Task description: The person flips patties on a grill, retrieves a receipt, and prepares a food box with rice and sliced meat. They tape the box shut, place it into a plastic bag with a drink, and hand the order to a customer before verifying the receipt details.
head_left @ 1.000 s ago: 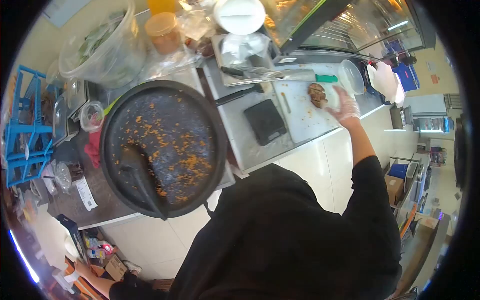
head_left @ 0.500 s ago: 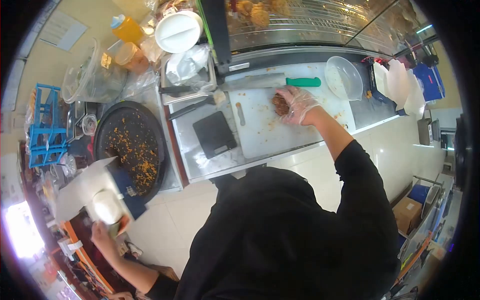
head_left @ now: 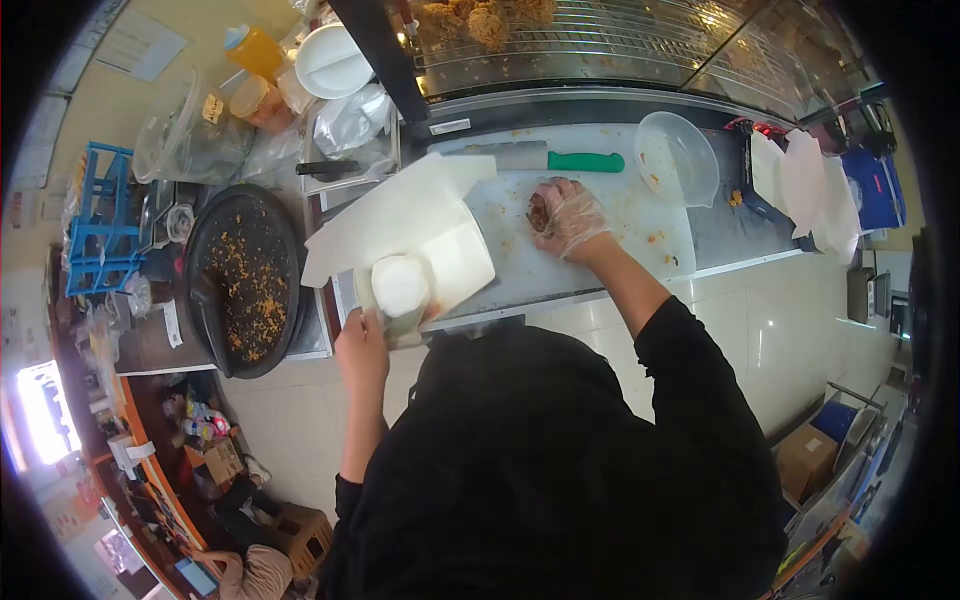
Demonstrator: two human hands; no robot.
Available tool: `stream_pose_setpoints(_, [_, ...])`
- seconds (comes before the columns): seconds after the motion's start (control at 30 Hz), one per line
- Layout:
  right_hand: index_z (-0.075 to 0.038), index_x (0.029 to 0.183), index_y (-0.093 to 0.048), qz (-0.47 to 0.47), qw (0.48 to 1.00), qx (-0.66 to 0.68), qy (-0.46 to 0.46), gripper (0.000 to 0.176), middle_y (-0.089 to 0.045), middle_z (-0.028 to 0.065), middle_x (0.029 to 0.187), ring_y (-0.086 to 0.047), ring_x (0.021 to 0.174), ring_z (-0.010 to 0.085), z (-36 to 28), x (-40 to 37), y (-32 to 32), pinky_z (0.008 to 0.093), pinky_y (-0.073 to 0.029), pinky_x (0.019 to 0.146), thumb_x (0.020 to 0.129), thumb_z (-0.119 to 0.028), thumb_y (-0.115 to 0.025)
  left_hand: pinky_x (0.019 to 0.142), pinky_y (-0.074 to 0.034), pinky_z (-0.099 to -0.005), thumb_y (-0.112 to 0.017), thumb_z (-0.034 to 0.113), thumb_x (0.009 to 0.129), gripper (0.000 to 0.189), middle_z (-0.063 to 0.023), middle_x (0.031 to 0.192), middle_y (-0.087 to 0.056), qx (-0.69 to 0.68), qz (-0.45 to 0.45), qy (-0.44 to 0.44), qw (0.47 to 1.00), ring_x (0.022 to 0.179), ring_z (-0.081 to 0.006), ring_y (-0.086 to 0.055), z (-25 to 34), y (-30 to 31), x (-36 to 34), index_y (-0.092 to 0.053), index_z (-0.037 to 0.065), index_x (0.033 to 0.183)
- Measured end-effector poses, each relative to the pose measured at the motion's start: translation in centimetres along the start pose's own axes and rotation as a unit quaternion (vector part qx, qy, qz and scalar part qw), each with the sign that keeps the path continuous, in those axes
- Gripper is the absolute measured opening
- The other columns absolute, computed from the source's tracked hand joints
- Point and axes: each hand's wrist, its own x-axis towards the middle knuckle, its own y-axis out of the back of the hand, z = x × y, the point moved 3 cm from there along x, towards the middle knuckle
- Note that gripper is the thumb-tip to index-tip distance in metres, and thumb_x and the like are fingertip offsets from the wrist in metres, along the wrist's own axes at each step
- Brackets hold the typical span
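Meat point(head_left: 538, 214), clasped by the gloved right hand point(head_left: 574, 222) at the middle of the cutting board point(head_left: 652, 228), lies apart from the open box point(head_left: 464, 264) gripped by the left hand point(head_left: 362, 346) over the board's left end.

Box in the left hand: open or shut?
Open: the box's white flap is spread away from its base, and a round white item shows inside.

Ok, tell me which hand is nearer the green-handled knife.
Right. The gloved right hand grasps a brown piece of food just below the knife in the view; the left hand is farther off at lower left, holding the open white box.
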Motion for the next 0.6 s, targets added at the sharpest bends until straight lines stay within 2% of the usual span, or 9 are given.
stream_pose_setpoints(0.1, [-0.008,0.116,-0.046,0.004,1.000,-0.007,-0.006,0.064,-0.052,0.0167,0.111,-0.050,0.103,0.0370,0.2,-0.3,-0.9,0.0434,-0.042,0.092,0.061,-0.026,-0.073,0.065,-0.045,-0.0458,-0.047,0.026,0.091,0.033,-0.0255,0.074,-0.060,-0.034,-0.027,0.032,0.999,0.073,-0.0405,-0.061,1.5,-1.6,-0.1,-0.059,-0.005,0.092])
stream_pose_setpoints(0.13, [-0.008,0.116,-0.047,0.002,1.000,-0.011,-0.010,0.063,-0.052,0.0166,0.110,-0.050,0.103,0.0370,0.2,-0.3,-1.0,0.0433,-0.042,0.091,0.061,-0.026,-0.073,0.066,-0.046,-0.0470,-0.047,0.025,0.091,0.033,-0.0264,0.077,-0.061,-0.076,-0.062,0.064,0.993,0.075,-0.0418,-0.061,2.9,-1.2,-0.6,-0.058,-0.006,0.094])
stream_pose_setpoints(0.23, [-0.008,0.115,-0.047,-0.027,0.997,-0.024,-0.064,0.060,-0.052,0.0170,0.111,-0.051,0.102,0.0361,-0.4,-0.4,-1.1,0.0425,-0.042,0.090,0.063,-0.024,-0.071,0.068,-0.046,-0.0471,-0.048,0.024,0.090,0.032,-0.0266,0.080,-0.062,-0.020,-0.040,-0.005,0.999,0.077,-0.0424,-0.061,3.0,-2.8,-0.4,-0.058,-0.006,0.093])
stream_pose_setpoints(0.33, [-0.008,0.112,-0.049,0.058,0.996,0.004,-0.075,0.052,-0.054,0.0180,0.108,-0.052,0.099,0.0357,0.0,-0.7,-1.9,0.0420,-0.044,0.088,0.065,-0.020,-0.069,0.068,-0.046,-0.0476,-0.050,0.023,0.090,0.030,-0.0268,0.080,-0.062,-0.005,-0.041,-0.031,0.999,0.077,-0.0431,-0.061,3.9,-3.1,-0.5,-0.057,-0.006,0.094])
stream_pose_setpoints(0.43, [-0.010,0.098,-0.057,0.191,0.974,0.063,-0.105,0.023,-0.060,0.0139,0.095,-0.057,0.089,0.0311,1.1,-0.7,-1.3,0.0393,-0.046,0.082,0.079,-0.024,-0.059,0.068,-0.046,-0.0482,-0.050,0.022,0.090,0.030,-0.0272,0.080,-0.062,-0.006,-0.053,-0.046,0.998,0.077,-0.0435,-0.061,4.3,-3.3,-0.4,-0.056,-0.006,0.095])
stream_pose_setpoints(0.47, [-0.009,0.099,-0.056,0.217,0.949,0.171,-0.150,0.025,-0.060,0.0120,0.094,-0.058,0.088,0.0279,2.3,-0.5,-2.2,0.0371,-0.047,0.081,0.079,-0.023,-0.060,0.068,-0.046,-0.0484,-0.050,0.022,0.090,0.029,-0.0273,0.079,-0.062,-0.007,-0.056,-0.051,0.997,0.077,-0.0437,-0.061,4.3,-3.5,-0.4,-0.056,-0.006,0.095])
stream_pose_setpoints(0.53, [-0.006,0.102,-0.056,0.257,0.857,0.379,-0.235,0.027,-0.060,0.0082,0.094,-0.059,0.088,0.0216,3.6,0.0,-3.5,0.0326,-0.048,0.077,0.080,-0.020,-0.063,0.068,-0.046,-0.0487,-0.050,0.022,0.090,0.029,-0.0277,0.079,-0.062,-0.006,-0.068,-0.048,0.997,0.077,-0.0439,-0.061,4.5,-3.8,-0.4,-0.056,-0.007,0.095])
stream_pose_setpoints(0.6, [-0.006,0.102,-0.056,0.177,0.754,0.566,-0.282,0.025,-0.060,0.0054,0.091,-0.059,0.083,0.0171,4.1,-0.6,-1.8,0.0309,-0.048,0.072,0.082,-0.020,-0.062,0.068,-0.046,-0.0487,-0.050,0.021,0.089,0.029,-0.0278,0.079,-0.062,-0.018,-0.083,-0.042,0.996,0.077,-0.0440,-0.061,4.4,-4.2,-0.1,-0.055,-0.007,0.095])
